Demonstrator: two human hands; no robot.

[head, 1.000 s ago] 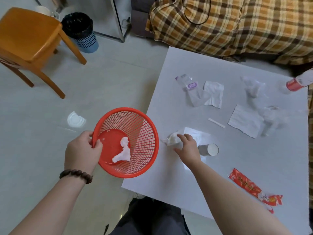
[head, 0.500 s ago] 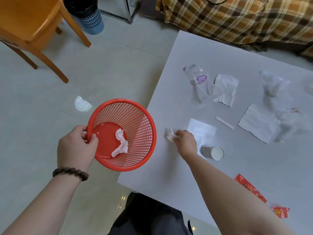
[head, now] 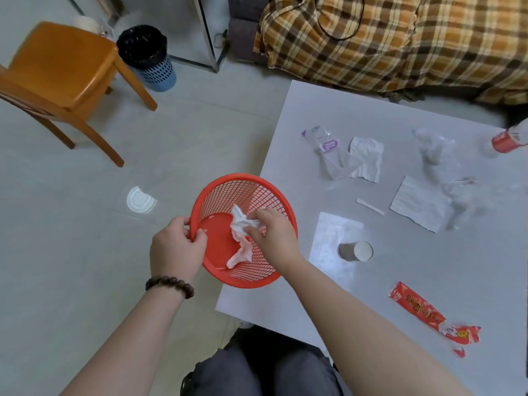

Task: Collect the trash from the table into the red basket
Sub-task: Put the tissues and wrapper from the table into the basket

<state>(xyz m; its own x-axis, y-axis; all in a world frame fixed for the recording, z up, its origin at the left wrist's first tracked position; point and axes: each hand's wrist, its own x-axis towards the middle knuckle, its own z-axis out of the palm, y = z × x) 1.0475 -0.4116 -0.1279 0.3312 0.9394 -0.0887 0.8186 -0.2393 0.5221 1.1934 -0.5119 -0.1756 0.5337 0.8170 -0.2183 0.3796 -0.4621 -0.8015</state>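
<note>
My left hand [head: 177,247] grips the near rim of the red mesh basket [head: 251,195], held tilted beside the left edge of the grey table [head: 428,281]. My right hand [head: 271,232] is over the basket's mouth, pinching a crumpled white tissue [head: 240,221]. A second crumpled tissue [head: 240,255] lies inside the basket. On the table remain a paper cup on its side [head: 357,251], a clear flat wrapper [head: 334,232], a red snack wrapper [head: 423,312], a white stick [head: 370,206], paper napkins [head: 420,202], a clear bag with a purple label [head: 328,150] and crumpled clear plastic [head: 434,147].
An orange wooden chair [head: 60,67] and a blue bin with a black liner [head: 148,55] stand on the floor at the left. A plaid blanket [head: 400,38] lies beyond the table. A bottle with a red label [head: 508,140] sits at the table's right edge.
My right hand lifted the crumpled tissue off the table and carried it left over the basket. My left hand brought the basket closer to the table edge.
</note>
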